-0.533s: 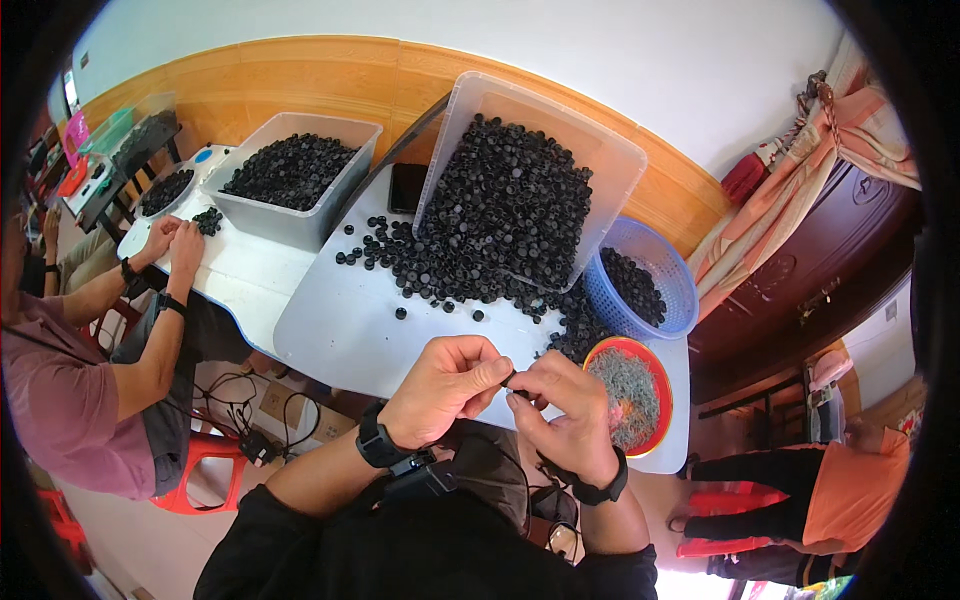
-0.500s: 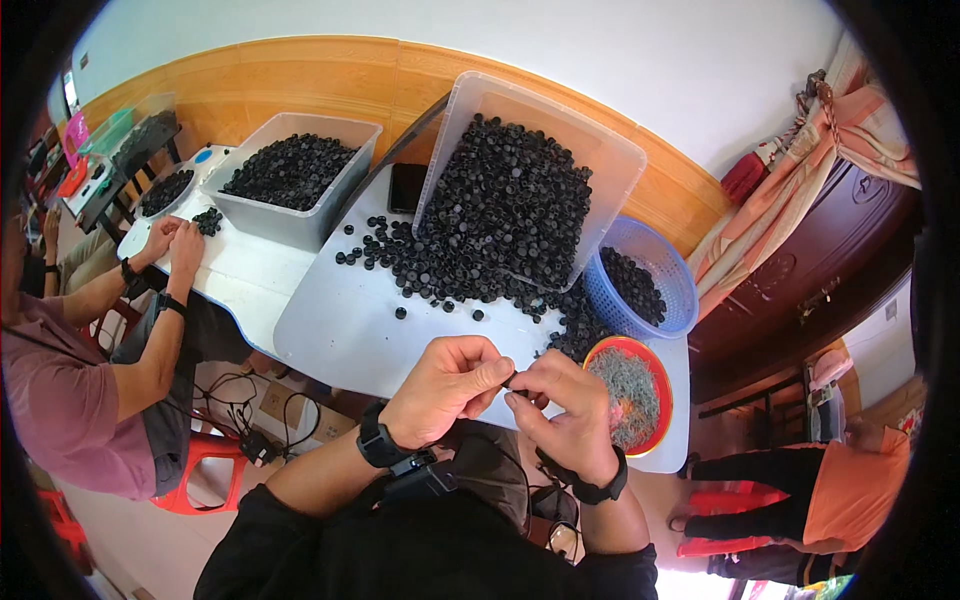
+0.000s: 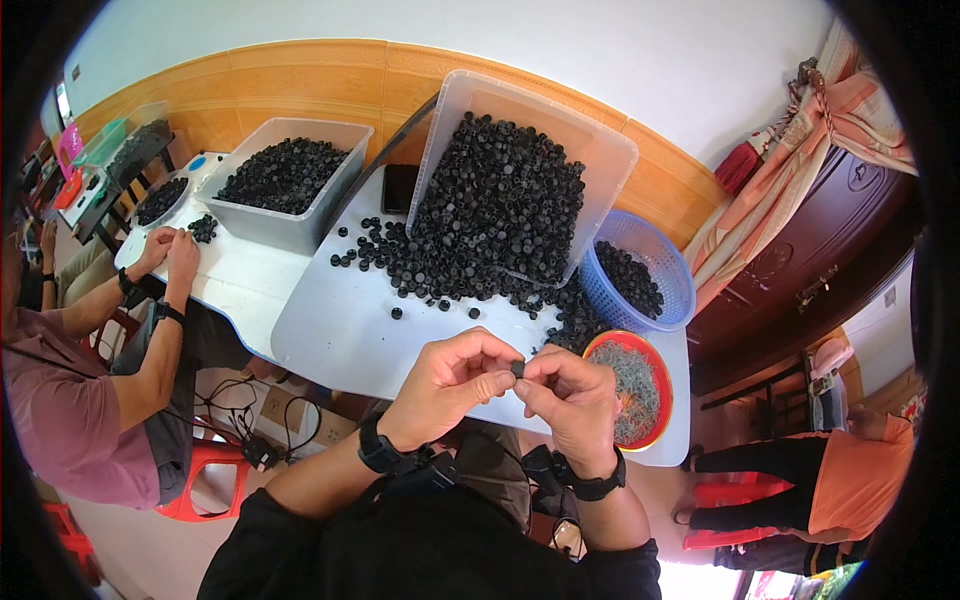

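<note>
Cap (image 3: 518,369), black, pinched by left hand (image 3: 450,385) and right hand (image 3: 577,400), facing and long axis unclear

Around us
We see a peach curtain (image 3: 772,197) tied against a dark door (image 3: 822,250), a black adapter (image 3: 261,453) near a red stool (image 3: 207,456).

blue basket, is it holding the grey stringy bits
No, the blue basket holds small black caps, while the grey stringy bits lie in the red bowl beside it.
</note>
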The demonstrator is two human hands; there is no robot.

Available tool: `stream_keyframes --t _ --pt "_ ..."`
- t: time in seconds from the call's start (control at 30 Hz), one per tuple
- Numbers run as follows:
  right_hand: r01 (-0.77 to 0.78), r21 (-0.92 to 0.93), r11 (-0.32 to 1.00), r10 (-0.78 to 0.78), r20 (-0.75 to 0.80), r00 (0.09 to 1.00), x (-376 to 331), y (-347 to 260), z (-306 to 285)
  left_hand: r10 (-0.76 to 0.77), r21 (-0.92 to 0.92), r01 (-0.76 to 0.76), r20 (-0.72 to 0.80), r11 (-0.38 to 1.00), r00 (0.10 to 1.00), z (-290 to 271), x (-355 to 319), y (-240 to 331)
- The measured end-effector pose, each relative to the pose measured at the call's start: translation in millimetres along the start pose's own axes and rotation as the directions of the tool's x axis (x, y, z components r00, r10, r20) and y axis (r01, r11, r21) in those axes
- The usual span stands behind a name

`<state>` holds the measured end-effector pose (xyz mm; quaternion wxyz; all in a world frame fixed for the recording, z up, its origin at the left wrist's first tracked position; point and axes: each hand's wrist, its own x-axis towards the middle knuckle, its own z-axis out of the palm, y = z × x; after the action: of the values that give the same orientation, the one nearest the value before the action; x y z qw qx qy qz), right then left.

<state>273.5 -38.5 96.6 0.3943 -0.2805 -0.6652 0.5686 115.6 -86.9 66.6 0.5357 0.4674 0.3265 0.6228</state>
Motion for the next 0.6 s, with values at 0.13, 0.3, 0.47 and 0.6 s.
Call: stream_keyframes --t 0.13,0.3,0.47,0.6 --pt "-0.004 0.012 1.000 0.004 0.030 1.000 1 -4 1 0.000 -0.027 0.001 0.021 1.000 1.000 -2 0 0" --pt "0.174 -0.158 0.972 -0.155 0.122 0.980 5 0 -5 -0.120 -0.087 0.120 0.013 0.989 0.993 -1 0 6" --pt "0.282 -0.282 0.917 -0.232 0.199 0.952 7 -10 -5 -0.178 -0.228 0.184 0.045 0.956 0.983 -3 -2 8" --pt "0.358 -0.332 0.873 -0.291 0.237 0.927 7 -12 -8 -0.220 -0.277 0.233 0.075 0.932 0.973 -3 -2 4"
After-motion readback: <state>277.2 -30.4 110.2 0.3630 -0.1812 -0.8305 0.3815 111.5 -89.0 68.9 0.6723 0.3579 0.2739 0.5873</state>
